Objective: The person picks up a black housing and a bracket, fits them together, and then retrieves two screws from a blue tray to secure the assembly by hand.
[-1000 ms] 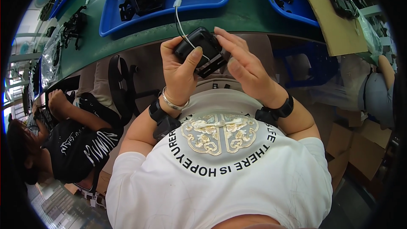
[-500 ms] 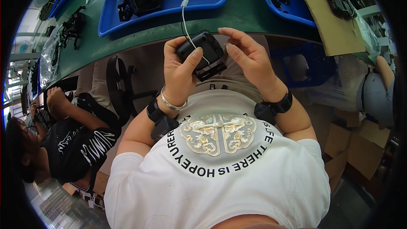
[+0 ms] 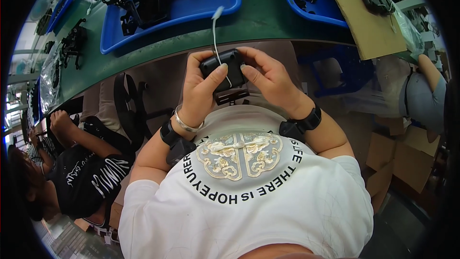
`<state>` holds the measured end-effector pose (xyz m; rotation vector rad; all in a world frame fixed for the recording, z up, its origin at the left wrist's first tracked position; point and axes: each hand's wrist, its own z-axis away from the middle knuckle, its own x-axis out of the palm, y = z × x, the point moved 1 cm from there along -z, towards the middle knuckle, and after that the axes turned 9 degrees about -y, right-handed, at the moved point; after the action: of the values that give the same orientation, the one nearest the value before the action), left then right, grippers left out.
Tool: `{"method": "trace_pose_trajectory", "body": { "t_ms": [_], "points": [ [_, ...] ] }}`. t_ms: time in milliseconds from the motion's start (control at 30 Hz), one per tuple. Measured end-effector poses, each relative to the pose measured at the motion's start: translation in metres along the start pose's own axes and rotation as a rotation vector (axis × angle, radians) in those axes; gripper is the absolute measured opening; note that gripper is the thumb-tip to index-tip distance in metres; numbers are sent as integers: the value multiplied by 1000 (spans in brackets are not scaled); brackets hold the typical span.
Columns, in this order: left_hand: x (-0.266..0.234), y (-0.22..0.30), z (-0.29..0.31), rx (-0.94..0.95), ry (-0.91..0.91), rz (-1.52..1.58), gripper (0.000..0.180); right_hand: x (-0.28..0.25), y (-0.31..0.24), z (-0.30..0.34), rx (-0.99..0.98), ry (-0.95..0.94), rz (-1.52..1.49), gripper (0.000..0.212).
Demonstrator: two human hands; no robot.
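Between both hands I hold a black plastic housing (image 3: 233, 71) with rounded corners, in front of the table edge. A white cable (image 3: 214, 37) runs across it and rises to a white plug at its free end. My left hand (image 3: 201, 77) grips the left side, its thumb pressing on the cable and the face. My right hand (image 3: 268, 75) is closed on the right side, thumb on the face and fingers behind. A black slotted bracket (image 3: 232, 97) sticks out at the housing's lower edge; how it is joined is hidden.
A blue tray (image 3: 191, 17) of black brackets lies on the green table (image 3: 258, 14). Another blue tray (image 3: 326, 18) with small black parts stands to the right, beside cardboard (image 3: 366, 29) and black devices. A co-worker (image 3: 86, 168) sits left; open cartons (image 3: 402, 163) stand right.
My right hand has moved in from beside the housing and taken hold of its right side. The housing has turned straighter, and the view has shifted slightly.
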<state>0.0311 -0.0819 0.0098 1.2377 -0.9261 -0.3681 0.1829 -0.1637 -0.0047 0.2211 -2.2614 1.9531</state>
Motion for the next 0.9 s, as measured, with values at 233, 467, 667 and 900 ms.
{"method": "trace_pose_trajectory", "body": {
  "t_ms": [233,467,667,900],
  "points": [
    [-4,6,3,57,-76,-245,38,6,0,2,17,49,100,36],
    [0,11,2,25,-86,-170,38,-1,-3,0,31,-38,163,35],
    [-2,6,5,82,-148,-347,38,-4,-10,-2,121,-14,232,36],
    [-4,4,5,26,-41,-81,37,1,-10,0,-43,5,381,39]
  ]
}}
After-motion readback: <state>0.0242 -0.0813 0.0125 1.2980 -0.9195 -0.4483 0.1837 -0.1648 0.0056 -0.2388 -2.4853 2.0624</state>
